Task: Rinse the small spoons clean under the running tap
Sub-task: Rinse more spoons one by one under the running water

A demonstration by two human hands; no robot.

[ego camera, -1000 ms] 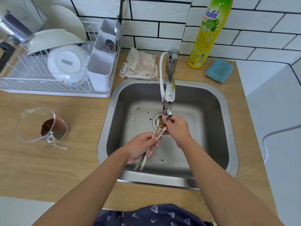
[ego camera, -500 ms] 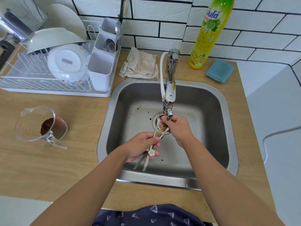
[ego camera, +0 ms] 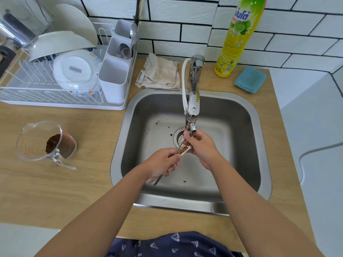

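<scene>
Sink [ego camera: 246,115] fills the worktop's middle, and we work over its drain, just below the tap [ego camera: 193,108]. Our left hand [ego camera: 161,164] is clenched round the handles of the spoons [ego camera: 183,150]; our right hand [ego camera: 202,147] is curled over their bowl ends under the spout. We cannot see the water itself. To rinse well, we judge it best to fan the spoons apart, rub each bowl with the right fingers, and turn the bundle so both faces meet the stream. Specks of grounds dot the basin floor.
</scene>
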